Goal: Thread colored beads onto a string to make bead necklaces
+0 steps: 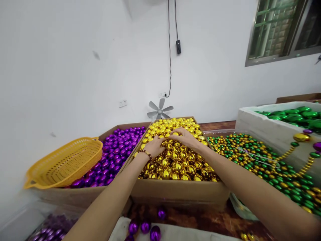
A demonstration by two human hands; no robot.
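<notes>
Both hands are over a cardboard box heaped with shiny gold balls. My left hand, with a beaded bracelet at its wrist, rests on the gold balls, its fingers stretched forward and slightly bent. Facing it, my right hand lies on the same heap with fingers apart and curved inward. The fingertips of both hands come close together, partly sunk among the balls. No ball is plainly gripped in either hand.
To the left, a yellow plastic basket leans on a box of purple balls. On the right stand a tray of green and gold beads and a white foam box. Several loose purple balls lie in front on pale cloth.
</notes>
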